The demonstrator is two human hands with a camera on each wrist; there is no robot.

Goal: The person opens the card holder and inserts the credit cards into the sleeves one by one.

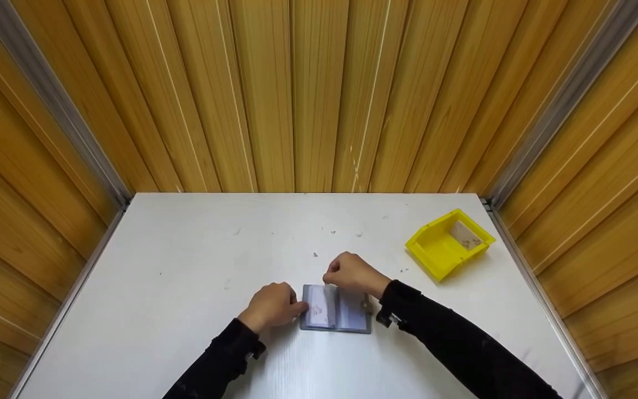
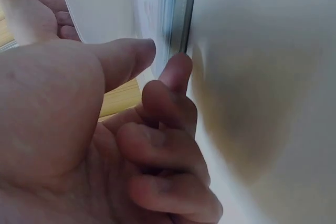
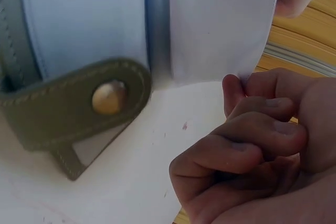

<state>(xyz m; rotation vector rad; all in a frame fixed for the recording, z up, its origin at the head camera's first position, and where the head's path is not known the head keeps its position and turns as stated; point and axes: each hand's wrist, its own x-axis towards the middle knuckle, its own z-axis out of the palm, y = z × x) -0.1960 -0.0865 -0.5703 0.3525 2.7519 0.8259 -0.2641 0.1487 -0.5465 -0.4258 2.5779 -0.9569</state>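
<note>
A small grey card holder (image 1: 353,318) lies open on the white table, with clear plastic sleeve pages inside. My left hand (image 1: 272,305) grips its left edge, the thumb over the sleeves and the index finger at the cover's rim. My right hand (image 1: 354,272) pinches the far corner of one sleeve page (image 1: 330,302) between thumb and index finger, and that page stands raised near the middle of the holder. The right wrist view shows the holder's closing strap (image 3: 79,111) with a brass snap, sticking out from the right cover.
A yellow plastic bin (image 1: 435,256) stands at the table's right side, with a pale patterned piece (image 1: 466,235) in it. Wood-panelled walls (image 1: 319,94) close off the table's back and sides. Small dark marks dot the white tabletop (image 1: 186,249).
</note>
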